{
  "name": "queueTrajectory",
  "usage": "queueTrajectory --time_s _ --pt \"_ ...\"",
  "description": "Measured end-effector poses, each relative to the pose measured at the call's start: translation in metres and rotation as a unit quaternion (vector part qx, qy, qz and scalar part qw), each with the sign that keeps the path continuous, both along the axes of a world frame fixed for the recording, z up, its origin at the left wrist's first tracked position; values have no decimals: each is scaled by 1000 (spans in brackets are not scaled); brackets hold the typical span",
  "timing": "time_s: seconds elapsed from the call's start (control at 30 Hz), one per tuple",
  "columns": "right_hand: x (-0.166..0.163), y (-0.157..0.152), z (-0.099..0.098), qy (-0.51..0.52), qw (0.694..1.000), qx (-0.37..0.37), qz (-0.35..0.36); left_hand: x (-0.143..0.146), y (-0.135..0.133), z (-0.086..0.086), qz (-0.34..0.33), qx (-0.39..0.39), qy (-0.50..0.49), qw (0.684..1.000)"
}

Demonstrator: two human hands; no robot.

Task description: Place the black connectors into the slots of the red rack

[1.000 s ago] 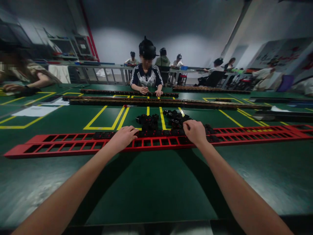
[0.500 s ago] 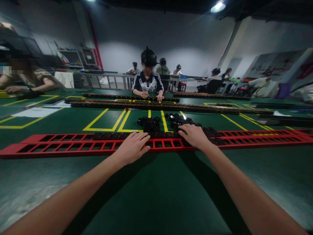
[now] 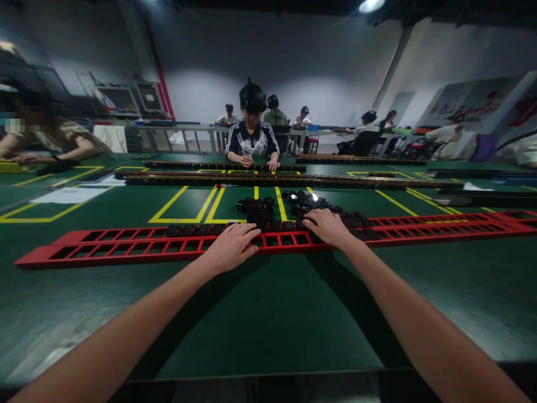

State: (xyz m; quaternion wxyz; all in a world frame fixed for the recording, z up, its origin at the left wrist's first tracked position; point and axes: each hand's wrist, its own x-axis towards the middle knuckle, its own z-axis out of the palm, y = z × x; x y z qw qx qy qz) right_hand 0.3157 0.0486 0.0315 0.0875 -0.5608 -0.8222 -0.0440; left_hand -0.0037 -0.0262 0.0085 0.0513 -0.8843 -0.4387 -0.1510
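Note:
A long red rack [image 3: 37, 256] with two rows of rectangular slots lies across the table in front of me. Several black square parts [image 3: 184, 230] sit in its far row. My left hand [image 3: 230, 247] rests over the near rails, fingers stretched out and thumb apart, fingertips close to the black parts. My right hand [image 3: 327, 228] lies farther right on the rack with its fingers extended; their tips meet the far row beside the parts. I see nothing held in either hand. Just beyond the rack are a left heap of black parts [image 3: 255, 206] and a shinier right heap [image 3: 308, 200].
Long dark strips [image 3: 176, 178] cross the green table [image 3: 268, 324] farther back, among yellow tape lines. White paper [image 3: 69, 195] lies at left. Opposite me a person [image 3: 252, 140] works with both hands; another person [image 3: 79, 140] sits at left.
The view has tilted slightly, bringing the table's near edge into sight. Both hands stay at about the same places on the rack; the parts look the same.

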Motion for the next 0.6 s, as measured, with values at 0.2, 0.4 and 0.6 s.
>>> queueTrajectory --time_s 0.2,0.4,0.6 --pt "1 2 -5 11 1000 19 13 -1 2 -3 -6 1 -12 1000" --pt "0 -5 2 28 999 42 13 0 3 -3 -10 -4 -13 1000" --pt "-50 -4 15 94 990 90 46 7 1 1 -15 14 -5 1000"
